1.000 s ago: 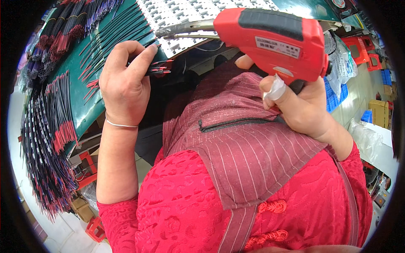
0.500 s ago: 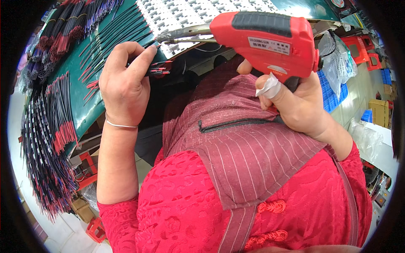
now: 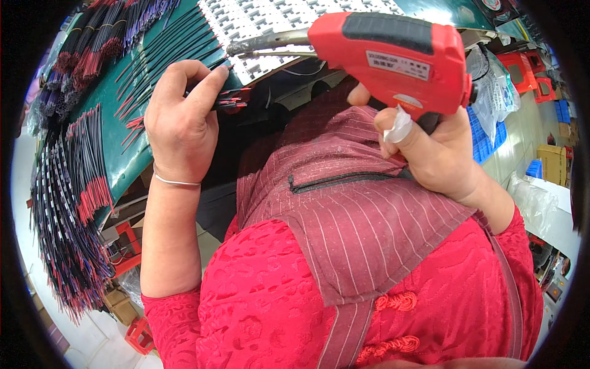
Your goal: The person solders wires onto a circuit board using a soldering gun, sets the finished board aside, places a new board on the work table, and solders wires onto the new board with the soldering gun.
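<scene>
A red and black soldering gun is held by its handle in my right hand, which has a white wrap round one finger. The gun's metal tip points left, close to the fingers of my left hand. Those fingers pinch black wires with red ends that stick out to the right beneath the hand. Just beyond the tip lies a sheet of white parts in rows. A row of black wires reaches up to the sheet's left edge. What exactly the left fingertips touch is partly hidden.
The green tabletop carries thick bundles of dark wires at the far left. More wires droop over its left edge. Right of me are a clear plastic bag, a blue crate and red plastic stools.
The soldering gun has shifted slightly, its body a little to the right and its tip a little up and away from my left fingertips. My left hand has barely moved.
</scene>
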`<action>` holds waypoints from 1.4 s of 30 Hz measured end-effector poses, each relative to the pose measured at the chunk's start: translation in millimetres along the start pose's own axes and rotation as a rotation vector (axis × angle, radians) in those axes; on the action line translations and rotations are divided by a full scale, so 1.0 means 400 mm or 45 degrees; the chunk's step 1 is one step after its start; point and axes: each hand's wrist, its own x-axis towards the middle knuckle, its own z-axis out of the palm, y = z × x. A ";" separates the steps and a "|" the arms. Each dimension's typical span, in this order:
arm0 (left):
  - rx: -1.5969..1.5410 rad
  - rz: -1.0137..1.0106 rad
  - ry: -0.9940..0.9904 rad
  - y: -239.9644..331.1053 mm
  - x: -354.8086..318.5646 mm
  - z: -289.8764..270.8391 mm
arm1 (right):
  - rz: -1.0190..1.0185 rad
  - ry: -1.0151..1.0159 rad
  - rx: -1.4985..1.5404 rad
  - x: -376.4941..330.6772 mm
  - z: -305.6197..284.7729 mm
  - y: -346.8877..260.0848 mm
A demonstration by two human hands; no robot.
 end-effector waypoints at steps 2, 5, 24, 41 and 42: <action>0.000 0.001 -0.002 0.000 -0.001 0.000 | -0.052 0.003 0.050 0.001 0.001 -0.001; 0.000 0.001 -0.002 -0.002 0.001 0.002 | -0.041 0.003 0.107 0.006 0.000 -0.001; -0.076 -0.111 0.014 -0.012 0.003 0.008 | 0.026 0.003 0.000 -0.007 -0.009 0.003; -0.118 -0.105 0.009 -0.014 0.001 0.007 | -0.001 0.045 0.011 -0.005 0.003 0.006; -0.116 -0.109 -0.020 -0.014 -0.001 0.003 | -0.011 0.032 -0.009 -0.004 0.003 0.005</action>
